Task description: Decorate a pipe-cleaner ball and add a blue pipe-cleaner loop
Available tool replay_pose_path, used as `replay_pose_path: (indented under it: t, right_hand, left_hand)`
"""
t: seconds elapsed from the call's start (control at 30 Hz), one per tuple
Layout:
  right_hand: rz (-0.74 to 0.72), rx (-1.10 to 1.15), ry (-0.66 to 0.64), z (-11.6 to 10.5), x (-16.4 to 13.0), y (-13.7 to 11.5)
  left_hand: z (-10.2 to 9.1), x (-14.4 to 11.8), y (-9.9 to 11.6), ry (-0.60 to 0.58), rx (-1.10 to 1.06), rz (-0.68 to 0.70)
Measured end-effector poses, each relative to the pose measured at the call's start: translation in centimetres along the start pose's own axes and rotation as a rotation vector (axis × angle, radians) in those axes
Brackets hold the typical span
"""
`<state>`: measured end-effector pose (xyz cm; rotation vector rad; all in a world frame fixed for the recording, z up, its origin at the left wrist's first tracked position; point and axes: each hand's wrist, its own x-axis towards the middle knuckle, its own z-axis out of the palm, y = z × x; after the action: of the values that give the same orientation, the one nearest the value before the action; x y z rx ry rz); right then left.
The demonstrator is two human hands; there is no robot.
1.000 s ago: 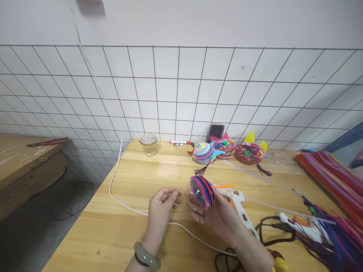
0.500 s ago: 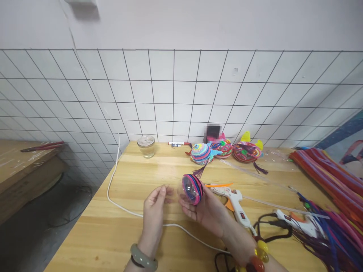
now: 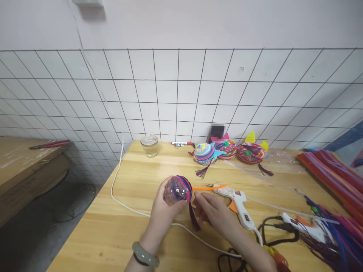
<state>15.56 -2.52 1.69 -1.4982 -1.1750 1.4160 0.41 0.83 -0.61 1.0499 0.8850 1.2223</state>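
Observation:
My left hand (image 3: pixel 167 206) is closed around a clear plastic ball (image 3: pixel 175 192), its fingers behind and thumb in front. Pink, blue and dark fuzzy strands wrap the ball's right side, and a dark purple tassel (image 3: pixel 194 218) hangs below it. My right hand (image 3: pixel 211 207) is close to the ball's right edge, thumb and fingers bent together; whatever they pinch, if anything, is hidden. A thin orange strip (image 3: pixel 211 187) reaches rightward from beside the ball, passing above my right hand and across the tip of a white glue gun (image 3: pixel 237 202). Whether it is fixed to the ball I cannot tell.
Colourful fish-shaped crafts (image 3: pixel 204 154) stand along the back, near a glass cup (image 3: pixel 149 146) and a marker (image 3: pixel 181 143). Bundles of coloured fuzzy stems (image 3: pixel 326 168) and a second glue gun (image 3: pixel 307 226) lie right. A white cord (image 3: pixel 127 208) crosses the table.
The ball has passed from my right hand into my left and moved slightly left. My right hand now sits at its right side. The tassel has come into sight, and the view has shifted slightly.

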Motion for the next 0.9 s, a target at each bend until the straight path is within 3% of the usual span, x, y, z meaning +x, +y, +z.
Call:
replay_pose_path:
  t: [0.1, 0.2, 0.47, 0.63, 0.7, 0.9]
  right_hand:
    - [-0.339, -0.268, 0.176, -0.1, -0.5, -0.5]
    - [-0.464, -0.416, 0.236, 0.1, -0.4, -0.7]
    - [-0.395, -0.289, 0.176, 0.3, 0.0, -0.3]
    - [-0.359, -0.37, 0.225, 0.3, 0.9, 0.0]
    - [-0.34, -0.376, 0.236, 0.4, 1.6, 0.3]
    - [-0.346, -0.372, 0.251, 0.4, 2.7, 1.6]
  left_hand:
    - [0.3, -0.2, -0.1, -0.031, 0.031, 0.007]
    - [0.5, -0.4, -0.1, -0.032, 0.082, 0.014]
    - [0.5, -0.5, -0.1, 0.014, 0.173, 0.032]
    - [0.0, -0.3, -0.9, -0.043, 0.255, 0.03]
    - [-0.5, 0.0, -1.2, 0.018, 0.302, 0.015]
    - [-1.7, 0.9, -0.9, 0.343, 0.339, 0.058]
